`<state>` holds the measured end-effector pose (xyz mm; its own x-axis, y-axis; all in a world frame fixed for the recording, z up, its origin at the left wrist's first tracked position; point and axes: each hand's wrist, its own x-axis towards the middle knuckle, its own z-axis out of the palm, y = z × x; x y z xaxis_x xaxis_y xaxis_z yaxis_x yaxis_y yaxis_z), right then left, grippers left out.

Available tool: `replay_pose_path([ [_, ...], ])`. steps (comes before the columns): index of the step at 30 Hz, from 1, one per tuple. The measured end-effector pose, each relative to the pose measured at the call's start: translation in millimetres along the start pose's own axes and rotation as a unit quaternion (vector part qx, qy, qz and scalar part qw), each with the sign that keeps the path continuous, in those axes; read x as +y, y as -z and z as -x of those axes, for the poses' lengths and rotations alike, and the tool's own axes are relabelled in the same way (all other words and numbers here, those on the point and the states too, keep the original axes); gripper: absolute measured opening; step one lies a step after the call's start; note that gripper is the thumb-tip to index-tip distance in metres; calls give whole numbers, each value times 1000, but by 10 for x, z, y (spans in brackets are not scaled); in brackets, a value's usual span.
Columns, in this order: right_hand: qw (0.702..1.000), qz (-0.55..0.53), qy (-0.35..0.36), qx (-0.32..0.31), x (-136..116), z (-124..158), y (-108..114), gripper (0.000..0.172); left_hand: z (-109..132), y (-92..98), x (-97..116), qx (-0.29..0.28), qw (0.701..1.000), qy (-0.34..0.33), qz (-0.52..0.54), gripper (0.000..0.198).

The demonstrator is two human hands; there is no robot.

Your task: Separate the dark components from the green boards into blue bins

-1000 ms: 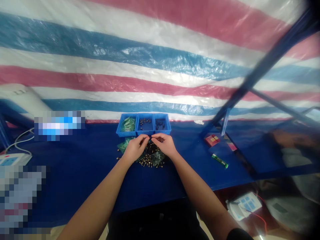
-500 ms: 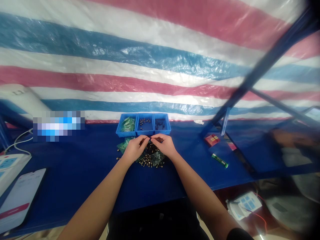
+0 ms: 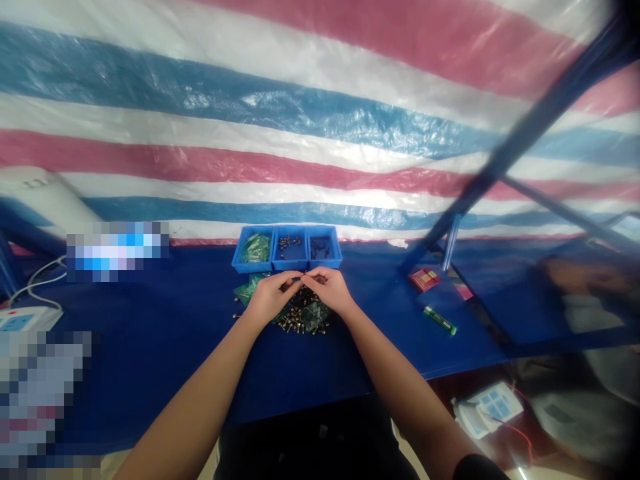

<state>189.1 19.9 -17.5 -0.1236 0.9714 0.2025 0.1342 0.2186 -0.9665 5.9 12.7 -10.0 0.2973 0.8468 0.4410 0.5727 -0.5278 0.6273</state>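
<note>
My left hand point(image 3: 271, 293) and my right hand point(image 3: 328, 288) meet fingertip to fingertip above a pile of small parts. Both are pinched closed, and whatever lies between the fingers is too small or hidden to name. Beneath them is a heap of small brass-coloured, screw-like pieces point(image 3: 296, 323), with dark pieces among them. Small clear-green plastic bags point(image 3: 247, 291) lie at the heap's left, and a darker bag point(image 3: 315, 316) sits on its right side. My hands hide part of the heap.
Behind the hands stand three joined blue bins: the left bin point(image 3: 255, 249) holds green bags, the middle bin point(image 3: 291, 249) brass pieces, the right bin point(image 3: 324, 249) dark pieces. A red box point(image 3: 424, 280) and green tube point(image 3: 440, 321) lie right. A blue frame post point(image 3: 505, 157) slants across the right.
The fingertips of my two hands have come closer together and now touch, with the right thumb shifted slightly. The bins and the heap stay where they were.
</note>
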Motion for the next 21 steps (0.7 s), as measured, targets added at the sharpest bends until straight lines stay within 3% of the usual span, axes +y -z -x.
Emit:
replay_pose_path([
  [21, 997, -64, -31, 12, -10, -31, 31, 27, 8, -13, -26, 51, 998, 2, -34, 32],
])
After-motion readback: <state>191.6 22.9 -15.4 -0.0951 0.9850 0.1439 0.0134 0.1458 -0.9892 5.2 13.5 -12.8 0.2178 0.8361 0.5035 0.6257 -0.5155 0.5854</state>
